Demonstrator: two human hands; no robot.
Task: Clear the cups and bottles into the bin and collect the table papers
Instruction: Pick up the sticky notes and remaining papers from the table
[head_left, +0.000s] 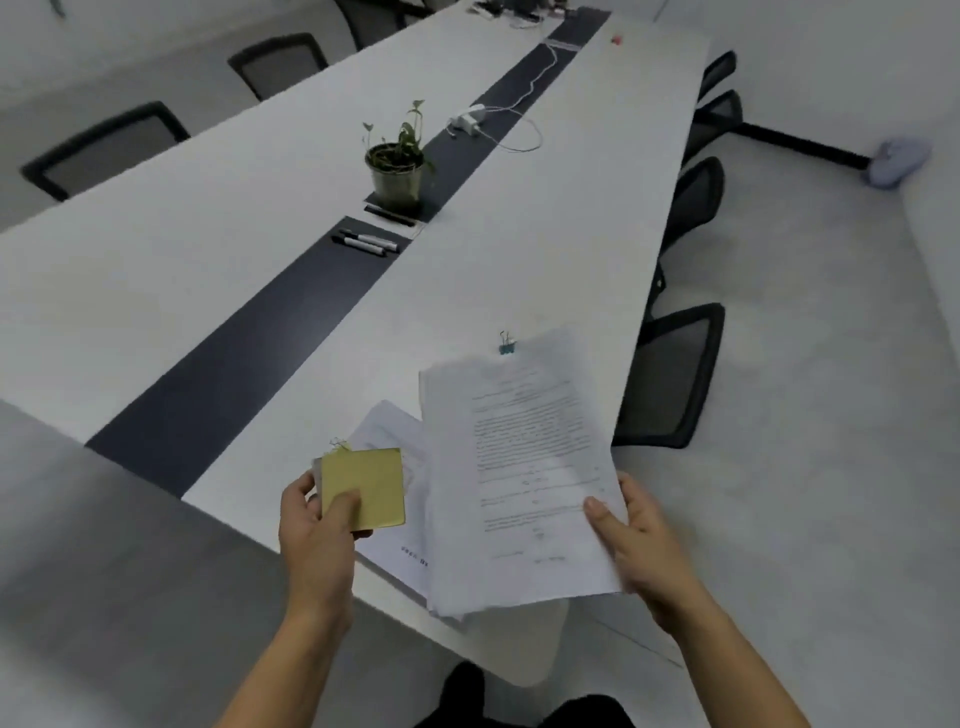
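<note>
The stack of white printed paper sheets (524, 467) is held above the long white table's (260, 260) near corner by the right hand (639, 540), thumb on top, while the left hand (317, 514) pinches a square yellow notepad (369, 483), so paper collecting looks underway, with merging both bundles the likely next move.

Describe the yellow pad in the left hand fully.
The yellow pad is a small square block of paper, blank on top. The left hand grips it, thumb on its top face near the lower left, fingers curled behind its left edge. It lies roughly flat above the near corner of the table, overlapping a printed sheet. A thin greenish wisp at its upper left corner is too blurred to identify.
</note>
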